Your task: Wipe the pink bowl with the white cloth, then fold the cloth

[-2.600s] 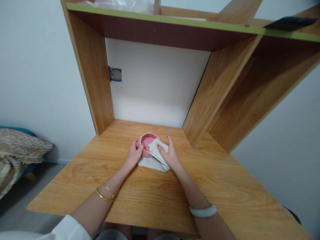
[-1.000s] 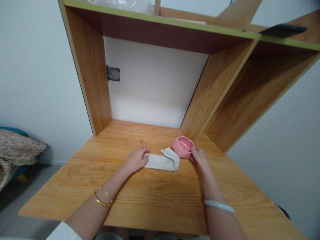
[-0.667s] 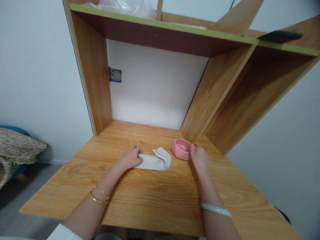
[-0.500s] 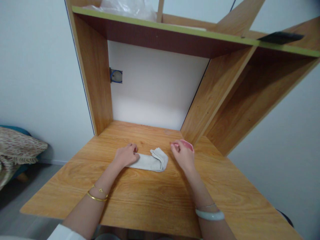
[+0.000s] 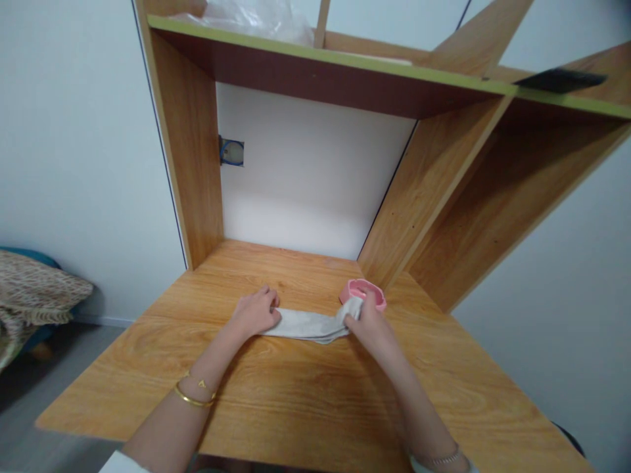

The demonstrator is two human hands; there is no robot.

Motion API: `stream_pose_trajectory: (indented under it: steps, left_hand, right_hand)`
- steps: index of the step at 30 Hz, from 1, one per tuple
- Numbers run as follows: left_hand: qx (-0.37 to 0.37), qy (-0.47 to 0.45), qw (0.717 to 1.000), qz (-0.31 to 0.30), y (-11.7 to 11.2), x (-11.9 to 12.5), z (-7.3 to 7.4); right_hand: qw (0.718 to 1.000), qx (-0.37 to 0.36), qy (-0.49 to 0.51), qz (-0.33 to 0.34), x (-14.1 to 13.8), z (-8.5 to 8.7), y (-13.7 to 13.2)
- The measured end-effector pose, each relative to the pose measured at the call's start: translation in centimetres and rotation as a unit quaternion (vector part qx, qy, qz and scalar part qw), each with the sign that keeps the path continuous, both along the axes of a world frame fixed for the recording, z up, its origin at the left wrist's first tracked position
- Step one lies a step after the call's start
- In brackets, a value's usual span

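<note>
A light grey folded cloth lies in a long narrow strip on the wooden desk. My left hand grips its left end, fingers curled and thumb on the fabric. The right end is pinched in my right hand, which lifts it a little so the fabric bunches and rises there. Just behind my right hand stands a small pink dish with a wavy rim; the hand hides part of it, and its contents are hard to make out.
Wooden side panels and an upright divider flank the desk. A shelf overhead carries a clear plastic bag and a black flat object. Left, a patterned throw covers a blue seat.
My right hand has come from the pink dish to the cloth's right end and taken hold. That end, curled back before, is now drawn out to the right. My left hand stays on its end.
</note>
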State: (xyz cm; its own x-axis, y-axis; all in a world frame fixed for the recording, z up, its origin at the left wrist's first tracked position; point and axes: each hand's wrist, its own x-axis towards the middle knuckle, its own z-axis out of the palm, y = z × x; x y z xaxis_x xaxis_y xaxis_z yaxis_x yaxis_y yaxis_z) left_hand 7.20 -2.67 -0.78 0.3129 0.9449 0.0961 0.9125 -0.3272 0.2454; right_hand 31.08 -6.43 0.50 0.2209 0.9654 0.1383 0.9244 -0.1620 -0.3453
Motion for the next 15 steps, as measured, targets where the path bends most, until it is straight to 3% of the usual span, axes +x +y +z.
stream_pose_trajectory:
  steps: [4,6,12,15]
  left_hand:
    - [0.014,-0.023,1.000,-0.010,-0.1,0.1,0.0]
    - [0.023,-0.045,0.999,-0.013,-0.1,0.3,0.2]
    - [0.030,-0.101,0.994,0.020,-0.2,0.5,0.7]
    - [0.035,-0.097,0.994,0.027,0.0,0.3,0.7]
  right_hand:
    - [0.994,-0.072,-0.052,-0.059,2.4,-0.3,-2.6]
    - [0.992,-0.071,-0.071,-0.078,2.9,-0.7,-3.5]
    - [0.999,-0.013,-0.048,0.018,2.3,-1.5,-4.1]
    - [0.999,0.002,-0.044,0.016,2.5,-1.7,-3.8]
